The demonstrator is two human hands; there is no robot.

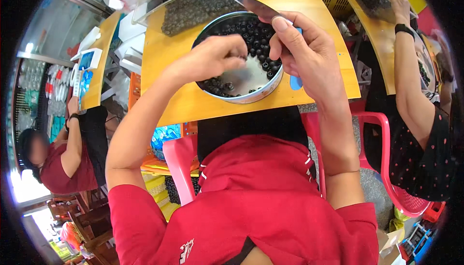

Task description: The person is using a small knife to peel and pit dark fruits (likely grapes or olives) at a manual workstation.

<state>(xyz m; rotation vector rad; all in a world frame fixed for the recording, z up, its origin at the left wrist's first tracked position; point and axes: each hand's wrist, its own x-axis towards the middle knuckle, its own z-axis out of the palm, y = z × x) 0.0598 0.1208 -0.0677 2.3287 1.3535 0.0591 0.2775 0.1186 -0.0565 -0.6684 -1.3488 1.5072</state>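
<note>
My right hand (307, 52) is closed around a knife (256, 8) with a blue handle, its blade pointing up and left over the far rim of a round tin (244, 99). Small black round pieces (253, 35), some with a hole through them, are heaped along the tin's far and right sides, and its pale bottom shows near the middle. Over the left part of the tin hangs my left hand (217, 57), fingers curled and pointing down. Its fingertips are smeared by motion, and a dark blur lies just below them; whether they hold a piece cannot be told.
A clear box (205, 9) full of similar black pieces stands behind the tin on the yellow table (183, 113). At right, another person's arm (408, 76) reaches to a neighbouring table; a person in red (67, 163) sits at left. A pink chair (179, 163) is beneath me.
</note>
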